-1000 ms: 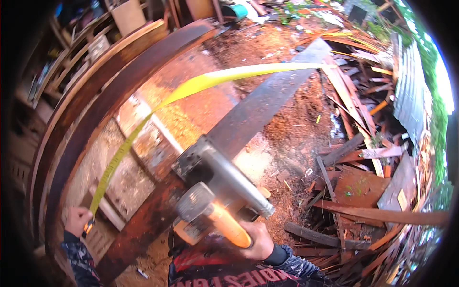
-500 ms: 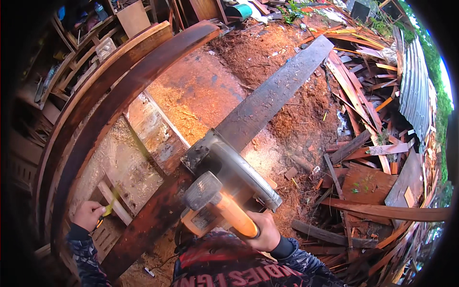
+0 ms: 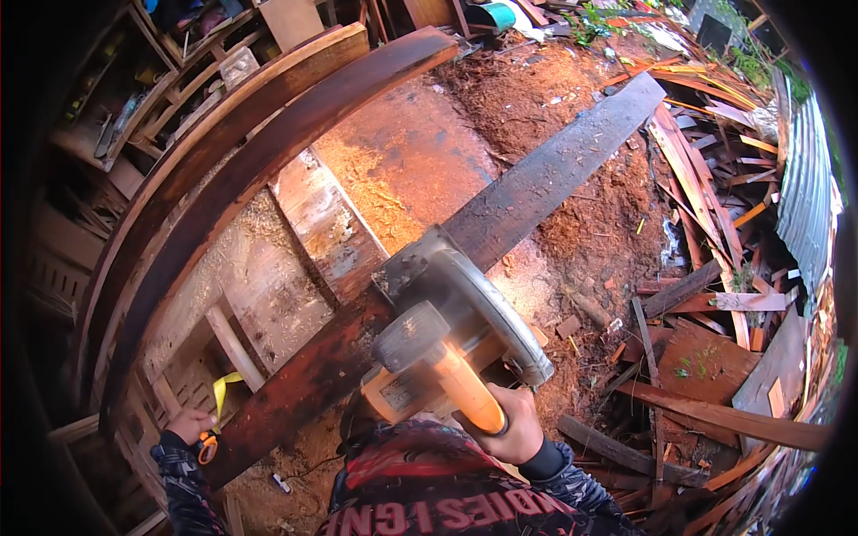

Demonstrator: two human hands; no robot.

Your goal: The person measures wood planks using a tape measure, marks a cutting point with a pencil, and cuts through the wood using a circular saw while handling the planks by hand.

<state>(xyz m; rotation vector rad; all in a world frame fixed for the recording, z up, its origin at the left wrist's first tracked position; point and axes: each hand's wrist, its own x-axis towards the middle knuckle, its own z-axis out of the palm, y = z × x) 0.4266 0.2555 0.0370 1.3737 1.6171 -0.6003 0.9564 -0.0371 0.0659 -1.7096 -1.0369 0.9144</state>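
A circular saw with a grey blade guard and an orange handle rests on a long dark wooden plank. The plank runs from my lower left to the upper right, passing under the saw. My right hand is wrapped round the saw's rear handle. At the lower left, beside the plank's near end, my left hand is closed on a tape measure with orange on its body. Its yellow blade sticks up from the hand and bends over. The fingers partly hide the tape's case.
Two curved-looking dark beams lie along the left. Sawdust covers boards beneath the plank. Scrap wood is heaped on the right, beside a corrugated metal sheet. Cluttered wooden shelves stand at the upper left.
The whole view has shifted, so the scene sits farther right. My left hand has come slightly nearer me, and the tape's blurred yellow blade now shows clearly, bent. My right hand stays on the saw.
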